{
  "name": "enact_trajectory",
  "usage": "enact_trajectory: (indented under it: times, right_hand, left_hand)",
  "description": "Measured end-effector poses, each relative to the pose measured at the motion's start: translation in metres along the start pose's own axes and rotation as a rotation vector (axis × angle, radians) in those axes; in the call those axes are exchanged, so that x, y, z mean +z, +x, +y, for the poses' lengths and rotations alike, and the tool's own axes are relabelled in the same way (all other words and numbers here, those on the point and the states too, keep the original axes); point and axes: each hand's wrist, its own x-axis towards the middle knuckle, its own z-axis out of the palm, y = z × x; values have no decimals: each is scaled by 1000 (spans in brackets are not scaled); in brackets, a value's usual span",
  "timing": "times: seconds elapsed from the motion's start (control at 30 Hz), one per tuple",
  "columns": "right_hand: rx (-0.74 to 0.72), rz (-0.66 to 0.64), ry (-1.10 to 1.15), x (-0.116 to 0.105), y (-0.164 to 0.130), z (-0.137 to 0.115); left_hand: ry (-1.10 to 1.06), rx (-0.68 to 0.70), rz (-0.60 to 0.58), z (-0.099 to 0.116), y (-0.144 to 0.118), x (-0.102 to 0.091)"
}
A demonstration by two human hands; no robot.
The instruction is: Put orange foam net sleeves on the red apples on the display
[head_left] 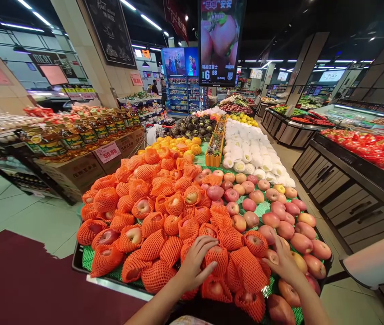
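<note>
My left hand (196,264) is over the apples in orange foam nets, fingers stretched forward and thumb apart. It is nearest to a netted apple (218,258), but I cannot tell whether it presses on it. To the right, my right hand (285,262) reaches in with fingers extended and thumb spread. A bare apple (272,256) shows between its thumb and fingers; no firm grip on it is visible. Around the left hand lie many netted apples (153,243). Bare red-yellow apples (302,243) lie beyond and beside the right hand on a green mat (262,208).
White-netted fruit (251,149), oranges (174,146) and dark green fruit (193,126) lie farther back, beside a wooden planter (214,159). Oil bottles (73,137) stand on boxes at left. A hanging screen (220,45) is above. A red pepper stand (364,164) is across the right aisle.
</note>
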Motion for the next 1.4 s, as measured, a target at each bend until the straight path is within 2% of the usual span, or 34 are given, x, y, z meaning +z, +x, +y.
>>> enact_trajectory:
  times: [0.1,0.2,0.27,0.37,0.47,0.57,0.67,0.8,0.97,1.17,1.3,1.4]
  right_hand:
    - [47,95,0,-4,-34,34]
    - [68,103,-39,1,-64,58]
    - [60,94,-59,9,-78,62]
    - [51,95,-87,21,-87,51]
    - [65,107,-91,20,-84,32]
    - [96,142,-69,2,-75,20]
    - [179,229,-102,-22,-69,21]
    - [286,211,-129,-42,-72,33]
    - [365,111,-74,-30,-71,39]
    - [450,159,-74,-12,-52,43]
    - [461,172,-88,-20,-48,39]
    - [390,255,-79,-33,-46,18]
  left_hand:
    - [9,-25,19,-1,2,-2]
    - [20,-24,30,-2,7,1]
    - [28,-9,22,-3,11,5]
    - [43,33,4,-4,18,11]
    - [55,79,-10,-3,23,14]
    - [64,106,-1,-3,23,13]
    - [80,108,30,-7,20,11]
    - [104,67,57,-14,11,8]
    - [99,28,29,-18,4,3]
    - [107,25,-10,-16,4,-2]
    - [111,-14,-31,-16,3,-2]
    - [140,-51,-21,-18,1,1]
